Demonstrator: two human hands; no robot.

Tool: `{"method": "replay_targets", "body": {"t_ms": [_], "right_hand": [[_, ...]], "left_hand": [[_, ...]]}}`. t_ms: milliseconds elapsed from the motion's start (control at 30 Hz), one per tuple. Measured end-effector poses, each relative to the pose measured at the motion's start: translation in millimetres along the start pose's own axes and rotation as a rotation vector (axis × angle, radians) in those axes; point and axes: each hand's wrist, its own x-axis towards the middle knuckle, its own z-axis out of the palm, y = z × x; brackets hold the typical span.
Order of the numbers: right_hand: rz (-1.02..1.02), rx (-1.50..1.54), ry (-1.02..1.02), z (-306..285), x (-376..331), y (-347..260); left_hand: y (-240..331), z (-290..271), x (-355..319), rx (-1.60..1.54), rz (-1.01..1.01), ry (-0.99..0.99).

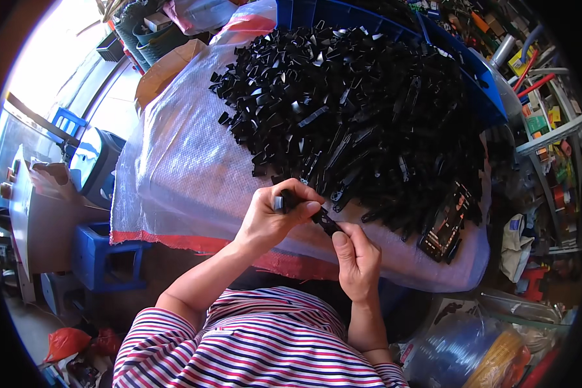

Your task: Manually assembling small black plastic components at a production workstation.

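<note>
My left hand (pixel 271 216) pinches a small dark piece (pixel 290 199), its pale end poking out beside the palm. My right hand (pixel 357 262) grips the near end of a slim black plastic strip (pixel 325 222). The strip's far end meets the left fingertips; whether the two pieces are joined there is hidden by my fingers. Just beyond both hands spreads a large heap of black parts (pixel 368 123), with small bent clips mostly at the far left and longer strips nearer me. The heap lies on a white woven sack (pixel 174 168) with a red edge.
Behind the heap rises a blue plastic crate (pixel 491 90). At its near right rests a dark flat rectangle (pixel 446 223) with a lit or printed face. A blue stool (pixel 110 258) stands at left, a cluttered metal rack (pixel 549 139) at right, and plastic-wrapped rolls (pixel 459 352) lie lower right.
</note>
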Motion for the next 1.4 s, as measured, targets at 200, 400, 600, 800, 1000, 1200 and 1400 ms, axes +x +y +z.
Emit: {"method": "replay_targets", "body": {"t_ms": [200,400,600,800,1000,1200,1400], "right_hand": [[0.035,-0.022,0.032,9.1,-2.6,0.6],[0.052,0.030,0.041,34.6,-4.7,-4.1],[-0.201,-0.334,-0.042,29.4,24.1,-8.6],[-0.289,-0.648,-0.019,59.5,50.6,-0.2],[-0.211,-0.554,-0.004,37.2,25.7,-3.3],[-0.224,-0.492,-0.005,32.9,15.8,4.5],[-0.274,-0.306,-0.024,29.2,17.7,14.7]], "left_hand": [[2.7,2.7,-4.4,0.231,0.173,-0.013],[-6.6,5.1,-30.4,0.171,0.163,0.084],[-6.7,-35.6,-34.2,-0.714,-0.039,0.016],[13.8,-62.3,-14.5,-0.864,0.053,0.011],[6.0,-67.5,3.0,0.430,0.344,0.391],[8.4,-53.5,15.9,1.262,0.535,0.320],[-0.1,-59.4,10.2,1.192,0.477,0.316]]}}
